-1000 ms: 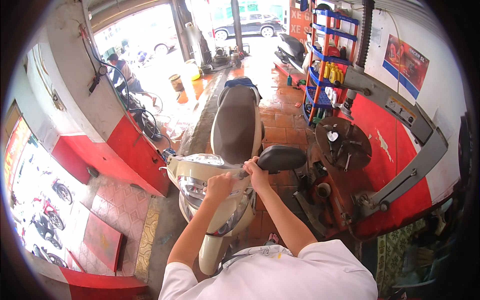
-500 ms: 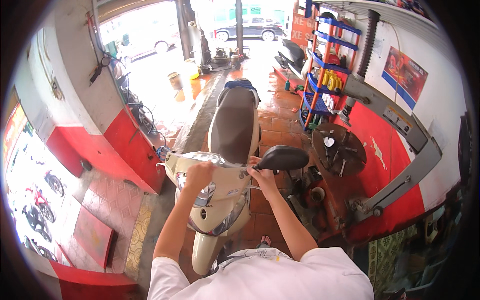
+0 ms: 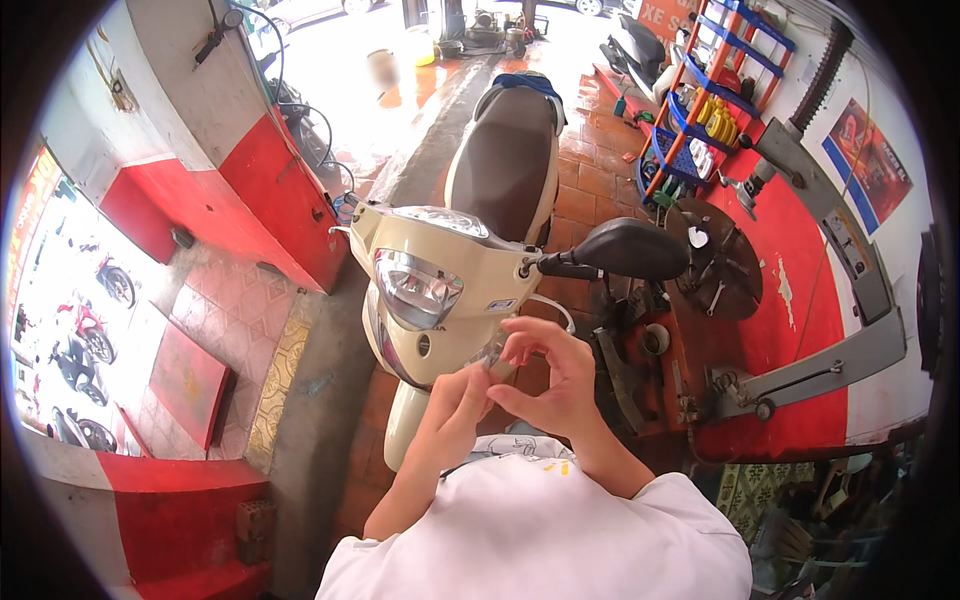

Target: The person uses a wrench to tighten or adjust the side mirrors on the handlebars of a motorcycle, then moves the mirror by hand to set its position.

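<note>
In front of my chest, my left hand (image 3: pixel 457 407) pinches a small, thin, see-through piece (image 3: pixel 490 354), too small to name for sure. Close beside it, my right hand (image 3: pixel 553 372) is curved with thumb and fingers apart, its thumb tip near the left fingertips; nothing shows in its grasp. Beyond both hands stands a cream scooter (image 3: pixel 470 278) with its front towards me. It has a clear headlight (image 3: pixel 418 290), a dark brown seat (image 3: pixel 505 150) and a black mirror (image 3: pixel 632 248) on the right side.
At right are a tyre-changing machine with a round dark turntable (image 3: pixel 712 262) and grey arm (image 3: pixel 815 385), and a blue-and-orange shelf rack (image 3: pixel 690 120) holding bottles. A red-and-white pillar (image 3: pixel 285 200) stands left of the scooter. Parked motorbikes (image 3: pixel 85 335) show at far left.
Both hands have drawn back from the scooter's handlebar cover and come together near my chest. The left now pinches the see-through piece; the right is off the mirror's base. The view has tipped down.
</note>
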A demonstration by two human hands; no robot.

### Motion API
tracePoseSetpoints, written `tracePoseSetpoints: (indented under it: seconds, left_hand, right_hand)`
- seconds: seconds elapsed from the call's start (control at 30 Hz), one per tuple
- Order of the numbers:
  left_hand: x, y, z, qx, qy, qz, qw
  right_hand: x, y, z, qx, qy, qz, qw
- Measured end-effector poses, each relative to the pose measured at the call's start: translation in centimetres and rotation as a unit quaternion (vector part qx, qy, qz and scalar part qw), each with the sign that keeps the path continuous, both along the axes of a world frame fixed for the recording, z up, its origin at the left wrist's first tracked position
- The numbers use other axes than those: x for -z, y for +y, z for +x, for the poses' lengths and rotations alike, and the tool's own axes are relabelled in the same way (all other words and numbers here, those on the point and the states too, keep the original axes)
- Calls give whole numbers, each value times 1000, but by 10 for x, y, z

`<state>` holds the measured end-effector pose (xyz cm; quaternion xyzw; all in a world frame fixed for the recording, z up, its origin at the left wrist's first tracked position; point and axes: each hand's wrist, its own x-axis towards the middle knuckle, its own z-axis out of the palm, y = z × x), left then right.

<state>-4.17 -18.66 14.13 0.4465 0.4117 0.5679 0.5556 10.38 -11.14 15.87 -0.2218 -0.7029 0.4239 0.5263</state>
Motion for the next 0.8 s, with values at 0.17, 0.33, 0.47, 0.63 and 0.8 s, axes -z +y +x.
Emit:
tracePoseSetpoints:
  seconds: [0.17,0.33,0.47,0.63,0.8]
  left_hand:
    - [-17,-9,1,31,3,11,999]
    - [-11,-10,-6,52,16,46,997]
    - [-18,-8,-9,20,101,86,991]
    - [-17,0,-15,-27,204,148,967]
    - [6,25,-16,3,68,34,997]
  right_hand:
    - [-4,-9,-7,20,-1,49,999]
    - [-8,-12,-11,42,7,64,997]
    - [-11,-13,-10,18,17,58,998]
    - [-20,-5,-3,-28,-25,28,999]
    - [12,24,-2,-79,30,-170,982]
